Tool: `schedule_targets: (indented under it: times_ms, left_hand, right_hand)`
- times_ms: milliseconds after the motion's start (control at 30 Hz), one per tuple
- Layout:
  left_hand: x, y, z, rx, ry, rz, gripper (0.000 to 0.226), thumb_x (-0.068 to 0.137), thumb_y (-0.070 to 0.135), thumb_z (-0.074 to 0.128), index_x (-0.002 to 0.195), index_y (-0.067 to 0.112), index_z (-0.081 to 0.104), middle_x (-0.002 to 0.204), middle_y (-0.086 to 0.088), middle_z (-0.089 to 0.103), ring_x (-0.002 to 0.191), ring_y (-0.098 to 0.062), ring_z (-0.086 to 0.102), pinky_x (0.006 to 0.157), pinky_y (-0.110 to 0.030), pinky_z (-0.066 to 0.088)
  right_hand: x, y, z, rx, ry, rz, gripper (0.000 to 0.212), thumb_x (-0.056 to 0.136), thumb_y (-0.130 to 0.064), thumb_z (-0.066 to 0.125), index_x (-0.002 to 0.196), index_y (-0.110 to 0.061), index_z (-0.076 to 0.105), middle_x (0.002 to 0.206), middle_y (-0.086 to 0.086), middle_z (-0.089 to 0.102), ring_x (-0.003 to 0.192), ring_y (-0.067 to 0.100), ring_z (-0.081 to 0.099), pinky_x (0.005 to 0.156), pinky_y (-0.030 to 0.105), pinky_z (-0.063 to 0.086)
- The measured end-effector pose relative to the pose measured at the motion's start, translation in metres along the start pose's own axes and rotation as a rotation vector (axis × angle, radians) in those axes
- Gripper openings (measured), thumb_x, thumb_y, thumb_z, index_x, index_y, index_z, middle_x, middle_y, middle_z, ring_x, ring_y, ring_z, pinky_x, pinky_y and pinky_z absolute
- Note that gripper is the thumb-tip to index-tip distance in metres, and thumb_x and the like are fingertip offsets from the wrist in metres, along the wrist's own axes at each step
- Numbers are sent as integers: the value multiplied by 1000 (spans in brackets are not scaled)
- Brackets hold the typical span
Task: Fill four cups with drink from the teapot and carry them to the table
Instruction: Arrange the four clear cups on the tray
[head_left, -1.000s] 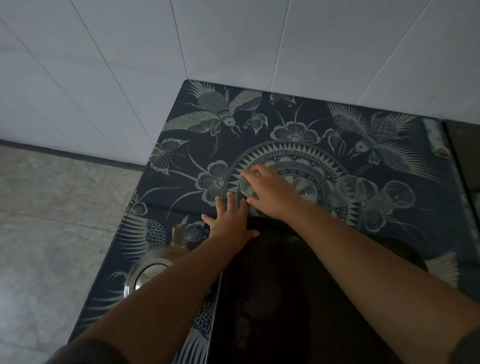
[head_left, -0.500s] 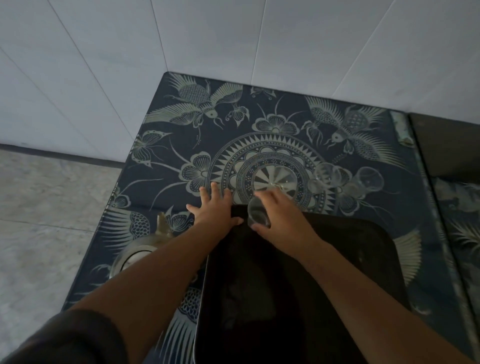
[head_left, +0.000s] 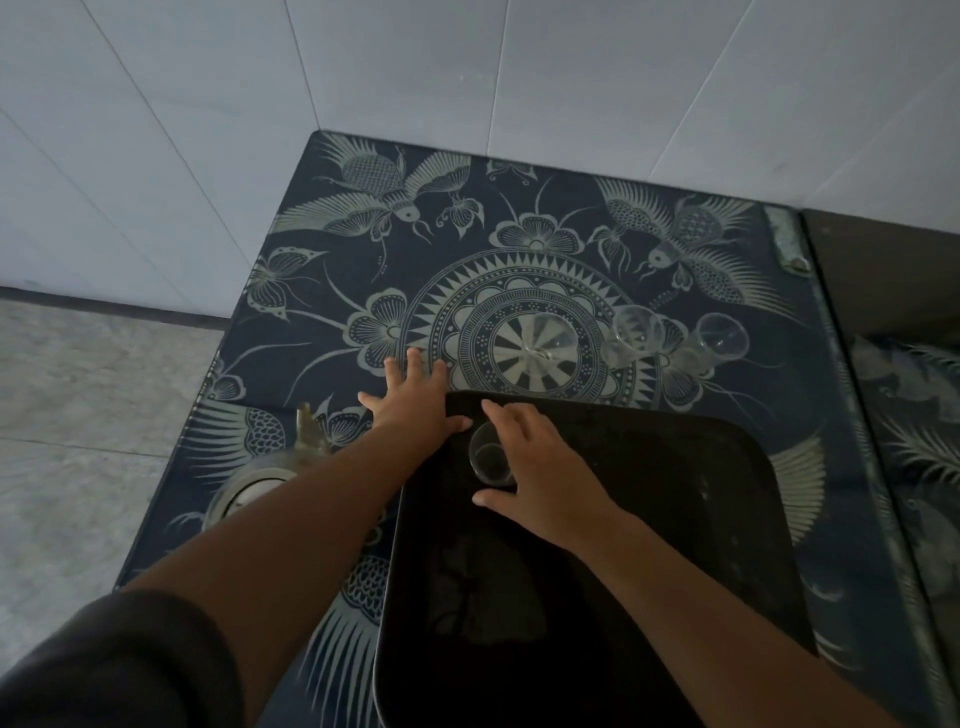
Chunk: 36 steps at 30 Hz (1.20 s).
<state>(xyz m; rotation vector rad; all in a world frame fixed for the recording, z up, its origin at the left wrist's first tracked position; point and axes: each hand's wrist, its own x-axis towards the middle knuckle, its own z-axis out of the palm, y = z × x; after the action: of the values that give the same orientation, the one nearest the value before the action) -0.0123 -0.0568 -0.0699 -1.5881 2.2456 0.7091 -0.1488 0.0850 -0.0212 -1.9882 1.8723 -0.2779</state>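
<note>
White tiles (head_left: 467, 67) back the counter (head_left: 769, 415), draped in dark blue patterned cloth (head_left: 519, 218). Right hand (head_left: 545, 473), grip curled round a small clear glass cup (head_left: 488, 460), at the far-left corner of the black tray (head_left: 675, 493). Left hand (head_left: 415, 405), grip spread flat, rests across the rim. Risk: the left forearm could clip the metal teapot (head_left: 260, 480) beneath it.

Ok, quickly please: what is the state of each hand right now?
Left hand: open, fingers spread flat on the dark blue patterned tablecloth.
Right hand: closed around a small clear cup over the black rectangular tray.
</note>
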Motion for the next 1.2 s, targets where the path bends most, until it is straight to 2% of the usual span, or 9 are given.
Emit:
schedule_targets:
  times_ms: [133,267,367,467,567,667,967,1100,1200]
  left_hand:
    - [-3,0,-1,-2,4,4,96,93,56,66,165,25,9,174,-11,-9,159,-41,-10,115,-81,19]
    - [-4,1,-2,-13,0,0,98,93,57,67,165,26,8,174,-10,-11,159,-41,-11,116,-80,16]
    - [-2,0,-2,-11,-4,-6,99,93,57,67,165,27,6,174,-9,-12,158,-41,-12,116,-80,16]
    - [0,0,0,-14,-7,-15,101,92,58,67,166,27,5,174,-8,-14,159,-40,-13,116,-80,17]
    - [2,0,1,-18,-12,-25,101,92,59,67,166,27,4,174,-7,-15,159,-39,-14,116,-80,16]
    - [3,-1,2,-24,-14,-31,102,92,59,66,166,28,3,174,-6,-15,159,-38,-15,117,-79,14]
    - [1,-1,2,-20,3,-32,102,92,59,67,166,28,4,174,-6,-13,159,-39,-13,116,-79,15]
    - [1,-2,3,-18,12,-30,102,91,60,66,166,28,5,175,-6,-12,159,-39,-12,115,-79,15]
    - [3,-3,4,-23,21,-28,102,90,60,67,166,29,6,175,-6,-12,159,-39,-12,115,-80,15]
  right_hand:
    - [5,8,-16,59,93,18,87,85,-63,58,153,-20,26,150,0,35,138,15,32,103,28,38]
    - [34,33,-42,31,148,86,63,91,-42,63,145,-20,40,140,-1,42,131,16,39,102,29,39]
    - [57,49,-56,15,178,106,58,90,-33,68,141,-18,45,137,2,45,129,20,40,96,26,35]
    - [76,61,-60,-25,166,120,65,88,-32,71,144,-17,41,141,5,41,130,25,40,94,28,36]
    - [89,69,-58,-49,95,162,81,85,-36,74,152,-18,32,151,7,31,138,28,33,104,39,39]
    - [96,74,-54,-82,58,184,82,85,-34,75,152,-18,30,152,8,30,140,29,32,106,41,39]
    - [74,78,-57,40,136,187,79,86,-25,76,152,-16,32,145,8,39,126,23,49,93,29,39]
    - [39,77,-58,87,191,173,78,85,-25,77,150,-19,34,142,3,40,113,7,45,87,22,35]
    - [12,78,-56,84,193,183,79,84,-27,77,149,-21,34,142,1,40,114,6,44,88,21,35]
